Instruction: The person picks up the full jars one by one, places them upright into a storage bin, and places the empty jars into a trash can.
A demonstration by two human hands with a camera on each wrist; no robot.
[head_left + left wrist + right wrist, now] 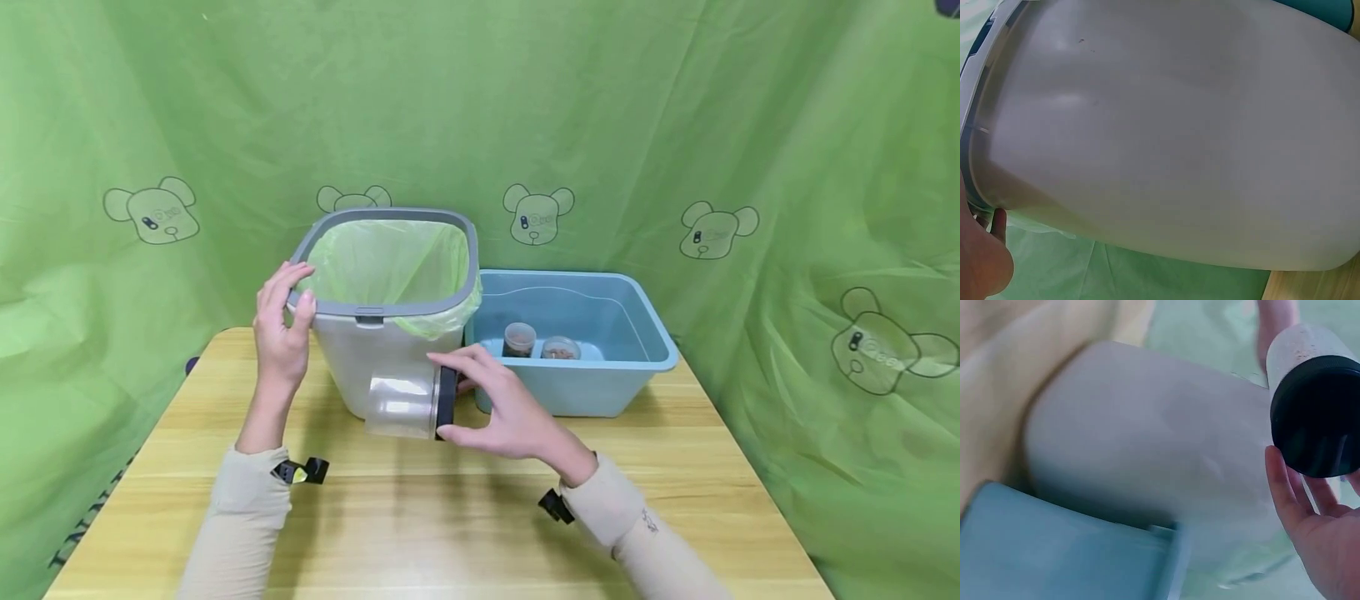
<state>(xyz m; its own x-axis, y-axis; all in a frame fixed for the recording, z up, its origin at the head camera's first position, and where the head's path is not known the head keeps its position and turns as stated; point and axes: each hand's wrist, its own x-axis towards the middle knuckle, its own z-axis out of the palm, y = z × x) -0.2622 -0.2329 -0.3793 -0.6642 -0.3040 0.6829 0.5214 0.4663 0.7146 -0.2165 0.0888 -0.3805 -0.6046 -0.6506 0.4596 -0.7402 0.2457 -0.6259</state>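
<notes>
A light grey trash bin [341,358] with a darker grey rim [382,311] and a pale green liner bag [367,262] stands at the left. At its front-left corner, my left hand [283,337] grips the rim, fingers over the edge and thumb at the front. My right hand [513,412] holds a clear plastic jar [401,408] by its black lid [446,404]. The jar lies sideways in the air before the bin, lid toward the right. In the right wrist view the lid [1316,419] faces the camera, and reddish specks show on the jar wall [1304,347].
Right of the bin stands a blue plastic tub [566,387]. Inside it are a small clear container with dark contents [519,340] and a round one with brownish bits [561,350]. All stand on a wooden table [420,533], with a green curtain [450,108] behind.
</notes>
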